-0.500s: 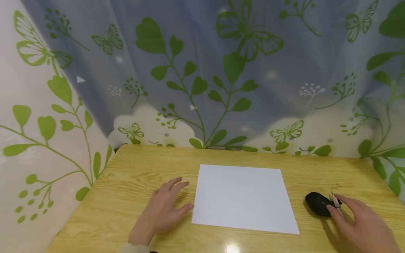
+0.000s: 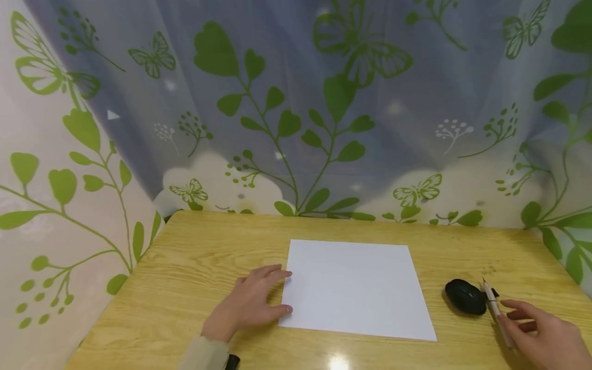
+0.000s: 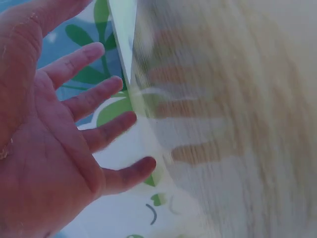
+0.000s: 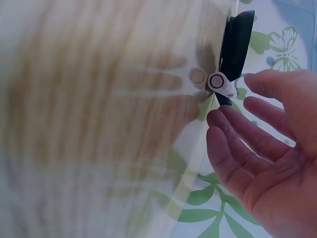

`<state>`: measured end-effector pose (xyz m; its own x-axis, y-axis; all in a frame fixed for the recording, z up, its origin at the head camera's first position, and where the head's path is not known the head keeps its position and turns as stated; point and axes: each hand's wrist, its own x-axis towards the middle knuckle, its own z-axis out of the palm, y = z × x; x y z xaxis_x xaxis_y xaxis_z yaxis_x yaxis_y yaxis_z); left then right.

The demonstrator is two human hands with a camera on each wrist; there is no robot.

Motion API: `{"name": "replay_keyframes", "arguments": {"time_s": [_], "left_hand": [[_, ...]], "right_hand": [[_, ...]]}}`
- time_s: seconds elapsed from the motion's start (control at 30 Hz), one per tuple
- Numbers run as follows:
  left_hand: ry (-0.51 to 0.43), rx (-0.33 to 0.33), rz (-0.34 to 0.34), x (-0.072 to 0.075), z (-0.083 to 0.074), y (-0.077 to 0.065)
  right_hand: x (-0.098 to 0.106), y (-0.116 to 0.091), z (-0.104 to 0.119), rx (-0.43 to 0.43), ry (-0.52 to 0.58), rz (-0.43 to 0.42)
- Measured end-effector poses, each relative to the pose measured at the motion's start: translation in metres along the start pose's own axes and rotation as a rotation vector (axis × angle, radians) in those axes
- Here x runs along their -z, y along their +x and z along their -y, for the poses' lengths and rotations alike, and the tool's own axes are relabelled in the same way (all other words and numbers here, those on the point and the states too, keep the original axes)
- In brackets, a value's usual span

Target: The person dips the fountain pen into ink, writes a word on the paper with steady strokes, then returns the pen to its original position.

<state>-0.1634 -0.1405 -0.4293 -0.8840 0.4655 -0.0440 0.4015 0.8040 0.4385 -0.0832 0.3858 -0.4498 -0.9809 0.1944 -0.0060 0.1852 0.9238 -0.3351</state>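
Reached before a leaf-and-butterfly curtain, over a wood-grain table, toward a blank white sheet of paper and a white pen.
Brought left hand over the sheet's left edge, with fingers loosely spread, holding nothing. Drew right hand back from the pen's tip to its near end, with thumb and fingers parted, leaving the pen unheld right of the sheet. Could not confirm contact for either. Had a black mouse-shaped object just left of the pen, between pen and sheet.
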Motion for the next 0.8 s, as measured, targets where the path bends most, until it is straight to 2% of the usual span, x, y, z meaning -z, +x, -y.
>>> {"name": "replay_keyframes", "arguments": {"time_s": [0.13,0.3,0.53,0.8], "left_hand": [[-0.004,0.006,0.025,-0.001,0.002,0.003],[-0.025,0.01,0.077,-0.002,0.003,0.004],[-0.007,0.021,0.12,-0.006,0.003,0.007],[-0.005,0.041,0.16,-0.005,-0.003,0.006]], "right_hand": [[-0.001,0.004,-0.002,0.005,-0.004,0.055],[-0.002,0.008,-0.004,0.025,-0.016,0.075],[-0.001,0.016,-0.004,0.017,-0.022,0.166],[-0.001,0.021,-0.001,0.022,-0.041,0.186]]}}
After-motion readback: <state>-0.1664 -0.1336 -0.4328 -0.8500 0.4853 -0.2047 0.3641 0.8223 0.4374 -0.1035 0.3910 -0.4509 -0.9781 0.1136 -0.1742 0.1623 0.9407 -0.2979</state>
